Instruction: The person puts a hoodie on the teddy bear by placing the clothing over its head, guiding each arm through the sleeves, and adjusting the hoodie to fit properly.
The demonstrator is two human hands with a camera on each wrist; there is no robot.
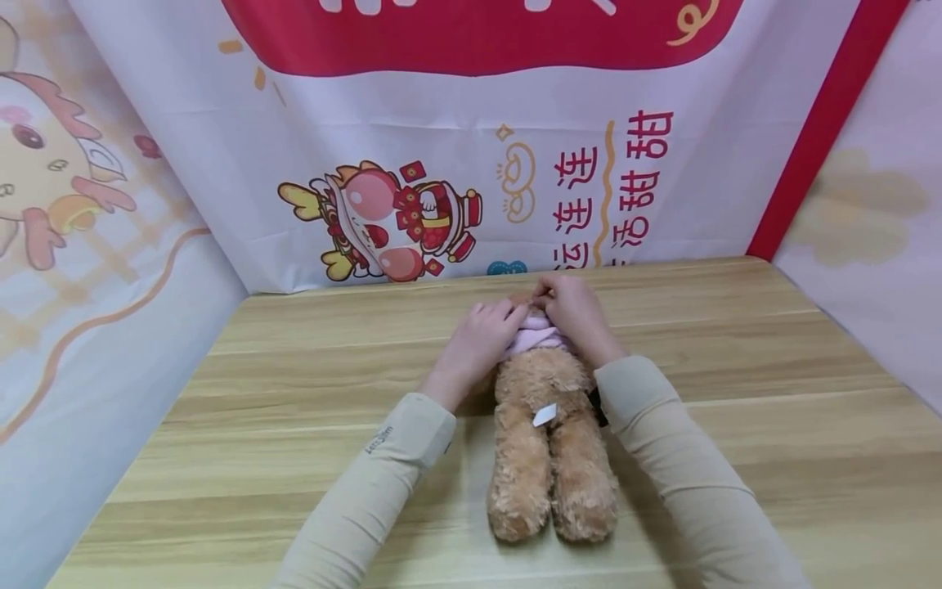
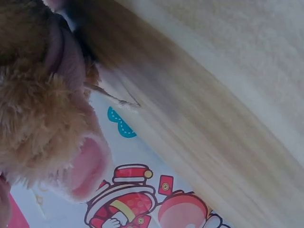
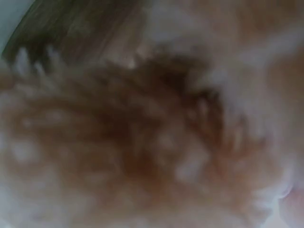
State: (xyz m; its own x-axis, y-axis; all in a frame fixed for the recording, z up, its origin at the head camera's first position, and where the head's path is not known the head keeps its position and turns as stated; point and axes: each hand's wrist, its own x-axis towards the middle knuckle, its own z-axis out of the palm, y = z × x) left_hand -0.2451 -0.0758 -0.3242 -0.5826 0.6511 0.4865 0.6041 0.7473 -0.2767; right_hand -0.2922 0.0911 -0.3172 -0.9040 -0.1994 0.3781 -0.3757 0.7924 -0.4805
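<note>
A brown plush bear (image 1: 545,384) lies on the wooden table, legs towards me, a small white tag (image 1: 545,415) between them. Pale pink cloth (image 1: 531,335) covers its upper body. My left hand (image 1: 478,339) holds this cloth from the left with curled fingers. From the right, my right hand (image 1: 577,315) pinches at its upper edge, close to the left fingertips. In the left wrist view, a lilac strap (image 2: 71,57) crosses the fur, and a thin cord (image 2: 114,97) sticks out. The bear's head is mostly hidden by my hands. Blurred brown fur (image 3: 133,142) fills the right wrist view.
The wooden table (image 1: 316,384) meets a white printed cloth backdrop (image 1: 434,114) at its far edge. Patterned cloth walls (image 1: 81,164) stand on both sides. Something small and black (image 1: 598,406) shows beside the bear, near my right sleeve.
</note>
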